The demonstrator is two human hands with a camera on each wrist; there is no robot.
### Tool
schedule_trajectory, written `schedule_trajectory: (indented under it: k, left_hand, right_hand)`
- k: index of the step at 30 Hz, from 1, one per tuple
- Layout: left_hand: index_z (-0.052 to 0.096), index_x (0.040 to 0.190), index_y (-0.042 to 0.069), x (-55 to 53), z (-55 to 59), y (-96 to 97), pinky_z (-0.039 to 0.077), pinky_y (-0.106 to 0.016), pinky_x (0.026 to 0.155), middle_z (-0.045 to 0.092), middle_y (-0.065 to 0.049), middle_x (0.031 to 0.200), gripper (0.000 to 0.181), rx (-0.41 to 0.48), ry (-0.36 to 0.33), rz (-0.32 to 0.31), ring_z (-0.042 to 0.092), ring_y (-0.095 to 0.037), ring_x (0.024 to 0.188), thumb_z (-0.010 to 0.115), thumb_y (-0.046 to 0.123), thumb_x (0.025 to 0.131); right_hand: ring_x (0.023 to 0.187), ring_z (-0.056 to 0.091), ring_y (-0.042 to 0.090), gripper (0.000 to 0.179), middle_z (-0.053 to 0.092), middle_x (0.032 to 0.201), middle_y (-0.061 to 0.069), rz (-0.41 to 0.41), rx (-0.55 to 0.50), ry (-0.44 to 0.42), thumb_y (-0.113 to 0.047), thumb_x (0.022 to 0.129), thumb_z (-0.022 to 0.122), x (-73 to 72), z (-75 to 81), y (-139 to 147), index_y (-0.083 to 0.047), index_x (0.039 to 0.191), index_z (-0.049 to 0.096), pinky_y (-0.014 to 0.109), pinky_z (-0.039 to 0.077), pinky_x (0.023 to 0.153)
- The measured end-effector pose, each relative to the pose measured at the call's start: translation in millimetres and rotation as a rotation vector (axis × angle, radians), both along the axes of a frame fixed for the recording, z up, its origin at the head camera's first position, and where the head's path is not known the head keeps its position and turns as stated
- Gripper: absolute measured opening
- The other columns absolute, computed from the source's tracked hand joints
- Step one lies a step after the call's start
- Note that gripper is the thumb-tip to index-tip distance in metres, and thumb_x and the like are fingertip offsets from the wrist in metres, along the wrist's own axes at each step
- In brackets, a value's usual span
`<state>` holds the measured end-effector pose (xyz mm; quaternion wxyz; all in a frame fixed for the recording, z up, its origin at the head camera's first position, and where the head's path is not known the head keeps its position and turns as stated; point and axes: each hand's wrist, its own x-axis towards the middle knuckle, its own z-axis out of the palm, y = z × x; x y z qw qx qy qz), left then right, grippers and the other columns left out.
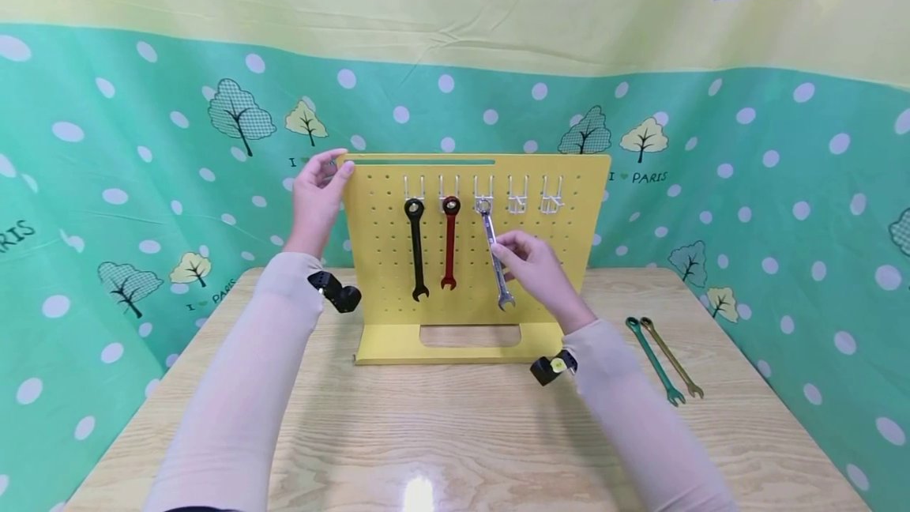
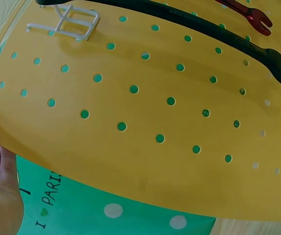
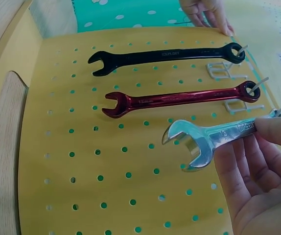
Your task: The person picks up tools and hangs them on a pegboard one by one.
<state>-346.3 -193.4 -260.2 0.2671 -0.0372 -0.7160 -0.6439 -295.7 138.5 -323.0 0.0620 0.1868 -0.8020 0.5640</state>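
My right hand (image 1: 532, 263) pinches a silver combination wrench (image 1: 499, 273) by its shaft, between thumb and fingers. The wrench's ring end is at the third white hook (image 1: 483, 186), and its open end tilts down to the right, standing off the board in the right wrist view. My left hand (image 1: 317, 200) grips the upper left corner of the yellow pegboard (image 1: 384, 259), thumb in front. On the first two hooks hang a black wrench (image 1: 417, 251) and a red wrench (image 1: 450, 247), ring ends up.
Two more white hooks, a fourth (image 1: 517, 194) and a fifth (image 1: 551, 194), bear no wrench. A green wrench (image 1: 654, 360) and a gold wrench (image 1: 671, 358) lie on the wooden table (image 1: 370, 433) at the right. A patterned curtain (image 1: 455, 109) surrounds the table.
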Motion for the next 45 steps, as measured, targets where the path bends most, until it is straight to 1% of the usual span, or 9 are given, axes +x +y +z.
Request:
schedule_trajectory:
  k: [5, 9, 12, 15, 19, 26, 35, 39, 45]
  left_hand:
    - [0.065, 0.128, 0.021, -0.4, -0.3, -0.4, 0.050, -0.029, 0.088, 0.063, -0.001, 0.114, 0.037, 0.002, 0.002, 0.003, 0.058, -0.014, 0.101, 0.068, 0.037, 0.095]
    - [0.065, 0.129, 0.021, 0.3, -0.1, -0.5, 0.050, -0.030, 0.090, 0.064, -0.002, 0.115, 0.038, 0.004, 0.000, -0.004, 0.058, -0.015, 0.101, 0.068, 0.037, 0.095]
    - [0.065, 0.129, 0.021, 0.7, 0.0, -0.5, 0.050, -0.031, 0.091, 0.064, -0.002, 0.115, 0.038, 0.006, -0.001, -0.007, 0.058, -0.015, 0.102, 0.069, 0.037, 0.094]
    - [0.065, 0.129, 0.021, 0.7, 0.0, -0.5, 0.050, -0.031, 0.092, 0.064, -0.002, 0.116, 0.038, 0.009, -0.003, -0.007, 0.058, -0.015, 0.102, 0.069, 0.037, 0.094]
    - [0.065, 0.129, 0.021, 0.5, -0.2, -0.5, 0.050, -0.031, 0.092, 0.064, -0.002, 0.116, 0.038, 0.007, 0.000, -0.005, 0.058, -0.015, 0.102, 0.069, 0.037, 0.094]
    - [0.065, 0.129, 0.021, 0.7, -0.8, -0.1, 0.050, -0.030, 0.090, 0.064, -0.002, 0.115, 0.038, 0.000, 0.007, 0.000, 0.058, -0.014, 0.101, 0.068, 0.037, 0.094]
    - [0.065, 0.129, 0.020, 0.5, -0.9, 0.6, 0.050, -0.030, 0.090, 0.064, -0.002, 0.114, 0.038, 0.007, 0.014, -0.006, 0.058, -0.015, 0.102, 0.068, 0.037, 0.095]
    - [0.065, 0.129, 0.020, 0.8, -0.7, 0.7, 0.050, -0.029, 0.089, 0.064, -0.001, 0.114, 0.038, 0.005, 0.009, -0.003, 0.058, -0.014, 0.102, 0.068, 0.038, 0.095]
    - [0.066, 0.128, 0.021, 0.2, -0.9, 0.1, 0.049, -0.028, 0.087, 0.063, -0.001, 0.114, 0.037, 0.006, 0.008, -0.002, 0.057, -0.014, 0.102, 0.068, 0.037, 0.095]
  right_hand:
    - [0.092, 0.062, 0.027, 0.031, 0.064, 0.103, 0.015, 0.017, -0.013, -0.021, -0.027, 0.102, 0.061, -5.1, -3.1, -2, 0.000, 0.117, 0.063, 0.045, 0.059, 0.081]
    - [0.096, 0.062, 0.029, 0.035, 0.064, 0.110, 0.021, 0.046, -0.045, -0.062, -0.026, 0.103, 0.060, -8.8, -4.9, -4, 0.004, 0.121, 0.061, 0.043, 0.058, 0.084]
    - [0.099, 0.063, 0.030, 0.034, 0.064, 0.116, 0.024, 0.060, -0.066, -0.090, -0.024, 0.103, 0.059, -10.8, -5.6, -6, 0.005, 0.122, 0.060, 0.042, 0.058, 0.085]
    - [0.102, 0.063, 0.030, 0.031, 0.065, 0.119, 0.023, 0.058, -0.071, -0.103, -0.023, 0.104, 0.059, -12.6, -5.7, -8, 0.003, 0.121, 0.060, 0.042, 0.057, 0.087]
    - [0.106, 0.062, 0.030, 0.031, 0.066, 0.120, 0.019, 0.052, -0.077, -0.117, -0.024, 0.103, 0.059, -15.5, -5.9, -10, 0.001, 0.121, 0.061, 0.043, 0.056, 0.089]
    - [0.107, 0.061, 0.029, 0.032, 0.066, 0.122, 0.016, 0.045, -0.085, -0.149, -0.026, 0.103, 0.059, -23.0, -8.5, -12, 0.000, 0.123, 0.060, 0.044, 0.055, 0.092]
    - [0.111, 0.061, 0.027, 0.031, 0.066, 0.122, 0.014, 0.029, -0.095, -0.153, -0.024, 0.103, 0.059, -24.9, -9.5, -13, -0.001, 0.125, 0.059, 0.039, 0.055, 0.090]
    - [0.114, 0.060, 0.030, 0.034, 0.064, 0.122, 0.016, 0.040, -0.099, -0.153, -0.024, 0.104, 0.058, -24.1, -9.5, -12, 0.000, 0.128, 0.057, 0.041, 0.055, 0.091]
    - [0.119, 0.057, 0.037, 0.038, 0.059, 0.127, 0.023, 0.084, -0.126, -0.152, -0.021, 0.105, 0.055, -23.2, -11.2, -9, 0.005, 0.133, 0.053, 0.049, 0.051, 0.097]
